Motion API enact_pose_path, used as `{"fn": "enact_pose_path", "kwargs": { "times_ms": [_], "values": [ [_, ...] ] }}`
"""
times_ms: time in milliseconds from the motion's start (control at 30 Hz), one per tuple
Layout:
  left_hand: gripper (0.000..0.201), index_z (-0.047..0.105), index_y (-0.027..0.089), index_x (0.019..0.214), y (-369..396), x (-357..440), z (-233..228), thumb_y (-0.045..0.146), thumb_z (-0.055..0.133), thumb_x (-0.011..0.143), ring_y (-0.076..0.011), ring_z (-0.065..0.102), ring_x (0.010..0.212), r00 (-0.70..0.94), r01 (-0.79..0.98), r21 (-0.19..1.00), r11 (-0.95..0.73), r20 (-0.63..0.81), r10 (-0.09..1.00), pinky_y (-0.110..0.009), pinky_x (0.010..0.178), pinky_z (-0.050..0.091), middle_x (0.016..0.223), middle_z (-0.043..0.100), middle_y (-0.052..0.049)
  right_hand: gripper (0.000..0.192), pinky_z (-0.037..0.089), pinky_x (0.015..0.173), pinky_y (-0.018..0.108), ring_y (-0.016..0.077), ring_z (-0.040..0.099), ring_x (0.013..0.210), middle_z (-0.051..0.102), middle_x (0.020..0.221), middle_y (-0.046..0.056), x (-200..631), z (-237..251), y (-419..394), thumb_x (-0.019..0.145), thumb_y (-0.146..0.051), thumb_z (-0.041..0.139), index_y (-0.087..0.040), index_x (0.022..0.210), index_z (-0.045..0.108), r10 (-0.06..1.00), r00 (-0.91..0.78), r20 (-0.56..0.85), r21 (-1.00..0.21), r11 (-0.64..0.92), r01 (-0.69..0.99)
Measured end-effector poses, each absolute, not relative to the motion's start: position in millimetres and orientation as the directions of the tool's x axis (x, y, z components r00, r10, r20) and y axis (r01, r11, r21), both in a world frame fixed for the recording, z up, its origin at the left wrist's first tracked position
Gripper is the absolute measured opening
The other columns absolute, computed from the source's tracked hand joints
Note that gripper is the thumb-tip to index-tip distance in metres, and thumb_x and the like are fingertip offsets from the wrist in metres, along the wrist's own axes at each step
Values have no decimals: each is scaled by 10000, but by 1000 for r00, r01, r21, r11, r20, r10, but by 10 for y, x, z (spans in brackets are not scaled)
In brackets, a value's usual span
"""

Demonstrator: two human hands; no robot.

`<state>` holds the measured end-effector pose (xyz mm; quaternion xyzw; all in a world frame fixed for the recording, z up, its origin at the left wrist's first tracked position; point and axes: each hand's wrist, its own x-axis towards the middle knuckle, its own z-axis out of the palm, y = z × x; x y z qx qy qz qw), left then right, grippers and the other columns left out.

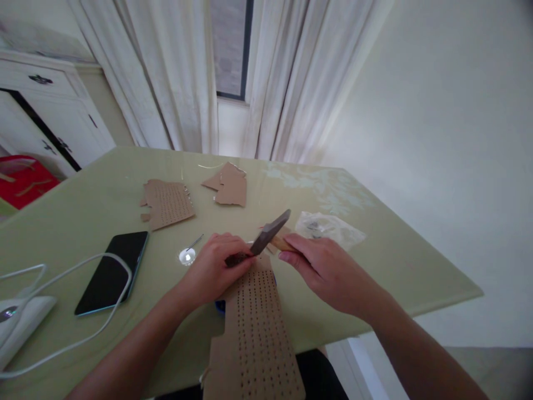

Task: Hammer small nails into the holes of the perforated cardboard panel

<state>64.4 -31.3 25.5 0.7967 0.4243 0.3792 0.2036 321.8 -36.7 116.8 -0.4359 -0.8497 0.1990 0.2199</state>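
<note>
My right hand [320, 266] is closed round the wooden handle of a hammer [270, 230]. The dark metal head slants across the far end of a perforated cardboard strip [262, 328]. Against that same end, my left hand [219, 266] is closed, its thumb and fingers around a small dark piece just under the hammer head. What that piece is, I cannot make out. Rows of small holes run along the strip, which extends toward me past the table's near edge. Something blue [220, 306] shows partly beneath the strip.
A phone [112, 272] and a white cable [95, 330] lie at the left. Farther back are a punched cardboard piece [169, 203] and torn cardboard [232, 186]. A small shiny disc [187, 256] sits beside my left hand, a clear plastic bag [333, 229] behind my right.
</note>
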Motion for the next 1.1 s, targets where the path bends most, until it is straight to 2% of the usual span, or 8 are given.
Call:
{"fn": "enact_pose_path", "kwargs": {
  "times_ms": [200, 400, 567, 733, 800, 867, 933, 1100],
  "values": [
    [70, 808, 269, 959, -300, 643, 213, 264, 751, 999, -204, 707, 866, 347, 529, 647, -550, 427, 835, -369, 858, 453, 937, 816, 4, 223, 284, 671, 339, 215, 616, 695, 722, 799, 37, 3217, 1286, -411, 1136, -391, 542, -249, 1029, 676, 827, -493, 272, -384, 563, 732],
    [65, 816, 263, 952, -300, 652, 221, 241, 770, 992, -206, 703, 895, 387, 539, 642, -545, 385, 838, -375, 857, 428, 923, 800, 10, 216, 284, 657, 322, 229, 679, 741, 779, 899, 81, 3128, 1272, -471, 1143, -350, 518, -200, 1134, 674, 836, -546, 46, -112, 548, 829],
    [87, 839, 279, 964, -278, 667, 184, 272, 757, 994, -222, 714, 1007, 350, 517, 667, -536, 407, 844, -394, 936, 465, 1079, 788, -16, 228, 343, 700, 318, 234, 723, 834, 783, 927, 69, 3124, 1289, -499, 1161, -347, 479, -203, 1157, 655, 850, -511, 124, -215, 526, 823],
    [142, 819, 246, 870, -284, 675, 192, 262, 737, 985, -225, 707, 1003, 358, 524, 679, -513, 371, 857, -400, 930, 495, 1094, 758, -38, 244, 296, 658, 326, 239, 704, 753, 783, 897, 94, 3119, 1129, -491, 1152, -358, 500, -186, 1089, 662, 836, -547, 44, -113, 548, 829],
    [141, 814, 244, 861, -294, 678, 207, 268, 740, 978, -229, 708, 1009, 353, 542, 671, -505, 364, 862, -410, 945, 502, 1103, 757, -38, 245, 320, 670, 322, 230, 703, 770, 782, 903, 84, 3132, 1127, -483, 1154, -356, 496, -191, 1100, 669, 830, -554, 70, -170, 557, 813],
    [82, 832, 262, 949, -303, 681, 220, 301, 761, 967, -238, 710, 1028, 344, 556, 665, -498, 361, 867, -424, 971, 510, 1134, 756, -36, 244, 351, 691, 317, 216, 693, 778, 771, 885, 61, 3146, 1158, -475, 1157, -357, 487, -201, 1122, 670, 834, -536, 132, -255, 551, 794],
    [153, 831, 272, 1065, -310, 681, 230, 349, 806, 936, -257, 709, 1074, 336, 567, 661, -491, 358, 871, -444, 998, 515, 1182, 751, -39, 242, 365, 703, 315, 210, 683, 778, 759, 866, 49, 3146, 1164, -466, 1156, -357, 482, -204, 1129, 667, 842, -511, 175, -296, 540, 788],
    [329, 793, 273, 1168, -321, 680, 230, 425, 863, 886, -299, 684, 1179, 334, 582, 659, -477, 342, 878, -494, 1048, 510, 1290, 716, -52, 232, 294, 657, 330, 209, 675, 723, 786, 888, 86, 3088, 993, -432, 1145, -316, 504, -181, 1085, 683, 831, -555, 33, -166, 552, 817]
  ]
}}
